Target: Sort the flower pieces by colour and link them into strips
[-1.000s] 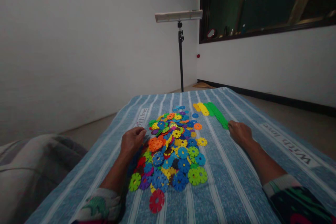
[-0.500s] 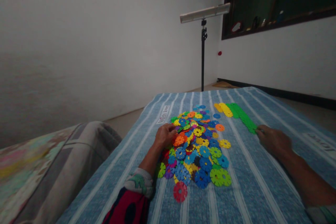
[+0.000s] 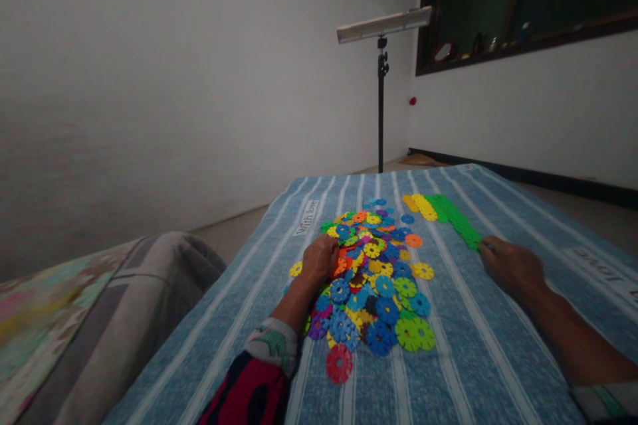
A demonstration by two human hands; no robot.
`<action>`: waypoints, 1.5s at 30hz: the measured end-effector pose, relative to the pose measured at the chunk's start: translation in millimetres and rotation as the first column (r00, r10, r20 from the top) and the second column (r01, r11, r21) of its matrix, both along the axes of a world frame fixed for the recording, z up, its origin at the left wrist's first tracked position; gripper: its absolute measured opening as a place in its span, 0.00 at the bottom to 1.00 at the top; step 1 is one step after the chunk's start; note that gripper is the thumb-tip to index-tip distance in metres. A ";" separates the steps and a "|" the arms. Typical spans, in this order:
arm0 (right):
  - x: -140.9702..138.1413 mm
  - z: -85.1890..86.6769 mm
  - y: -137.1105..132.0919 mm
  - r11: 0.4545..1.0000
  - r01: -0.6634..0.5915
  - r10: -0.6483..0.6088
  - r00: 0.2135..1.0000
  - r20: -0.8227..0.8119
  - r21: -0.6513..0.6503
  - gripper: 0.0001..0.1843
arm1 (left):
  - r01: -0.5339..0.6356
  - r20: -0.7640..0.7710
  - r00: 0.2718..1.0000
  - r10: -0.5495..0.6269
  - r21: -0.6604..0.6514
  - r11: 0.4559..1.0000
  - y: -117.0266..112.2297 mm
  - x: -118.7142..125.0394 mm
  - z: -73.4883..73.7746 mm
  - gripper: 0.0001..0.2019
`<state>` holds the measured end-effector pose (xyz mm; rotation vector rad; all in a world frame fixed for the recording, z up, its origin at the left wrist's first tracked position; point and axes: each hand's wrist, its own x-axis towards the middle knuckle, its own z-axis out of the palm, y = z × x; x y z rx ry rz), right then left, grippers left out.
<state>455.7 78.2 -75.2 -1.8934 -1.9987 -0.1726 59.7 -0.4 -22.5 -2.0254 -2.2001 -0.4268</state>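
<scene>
A heap of flat plastic snowflake discs (image 3: pixel 371 275) in many colours lies on a blue striped cloth (image 3: pixel 463 352). My left hand (image 3: pixel 319 259) rests on the heap's left edge, fingers curled down into the discs; what they hold is hidden. A row of joined green discs (image 3: pixel 456 219), with yellow and orange ones at its far end, runs along the cloth to the right. My right hand (image 3: pixel 508 269) lies at the near end of that row, fingers closed on the last green disc. A single red disc (image 3: pixel 339 363) sits nearest to me.
A light bar on a black stand (image 3: pixel 381 80) rises beyond the cloth's far edge by the white wall. A dark window frame (image 3: pixel 523 6) is at the upper right. Folded grey and patterned bedding (image 3: pixel 114 319) lies to the left.
The view swung to the left over the second. My left hand slid a little further into the heap's left side. My right hand stayed at the green row's near end.
</scene>
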 end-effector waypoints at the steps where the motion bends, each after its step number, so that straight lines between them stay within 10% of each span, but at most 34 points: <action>1: -0.6 0.6 -0.4 1.000 -0.003 0.003 1.000 -0.004 0.001 0.18 | -0.014 -0.006 1.000 0.014 0.008 1.000 -0.2 0.3 0.7 0.12; 16: -11.2 -1.6 -4.0 0.995 -0.076 0.076 0.997 0.005 0.063 0.19 | -0.051 -0.058 0.997 0.051 0.007 0.999 -3.5 4.5 4.6 0.13; 22: -14.4 -4.5 -0.1 0.976 -0.139 0.166 0.973 -0.161 0.166 0.19 | -0.016 0.229 0.972 -0.043 0.247 0.969 -0.3 1.6 10.7 0.07; 31: -81.3 33.6 -33.0 0.853 -0.510 0.419 0.538 -0.731 0.114 0.18 | 0.166 0.785 0.564 -0.257 0.197 0.966 -17.7 64.2 25.2 0.07; 39: -119.9 49.4 -64.0 0.623 -0.781 0.386 0.249 -0.888 0.052 0.09 | 0.309 0.747 0.586 -0.313 0.151 0.939 -32.1 98.7 32.7 0.10; 45: -92.6 46.1 -36.5 0.701 -0.713 0.291 0.290 -0.912 -0.002 0.12 | 0.264 0.692 0.646 -0.322 0.194 0.945 -28.9 92.6 28.0 0.10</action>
